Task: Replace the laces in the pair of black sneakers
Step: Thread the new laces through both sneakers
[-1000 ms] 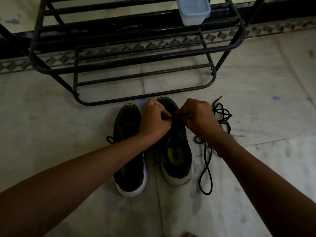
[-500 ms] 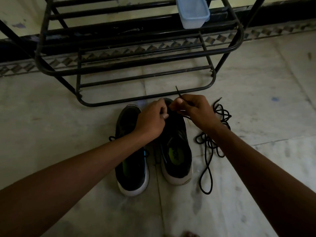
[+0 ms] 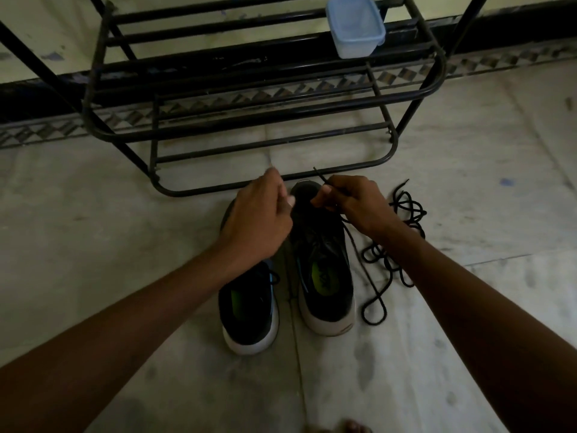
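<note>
Your right grip (image 3: 352, 207) pinches a black lace (image 3: 320, 175) between thumb and forefinger, and the lace's stiff tip pokes up and away from you past the knuckles. From under that grip the lace runs down the outer side of a shoe (image 3: 326, 276) and ends in a loop on the floor (image 3: 125, 245) beside your right forearm. Your left grip (image 3: 259, 223) hangs just beside the right one, fingers curled inward near the shoe's toe. It is blurred, so you cannot tell whether it grasps anything. The shoe lies beneath the gap between both grips, heel toward you. The other shoe (image 3: 248, 307) sits just beside it, under your left wrist. A tangle (image 3: 406, 210) of black lace lies on the floor just outside your right grip. Beyond both grips stands a rack (image 3: 153, 142), with a box (image 3: 356, 26) on an upper rail.
</note>
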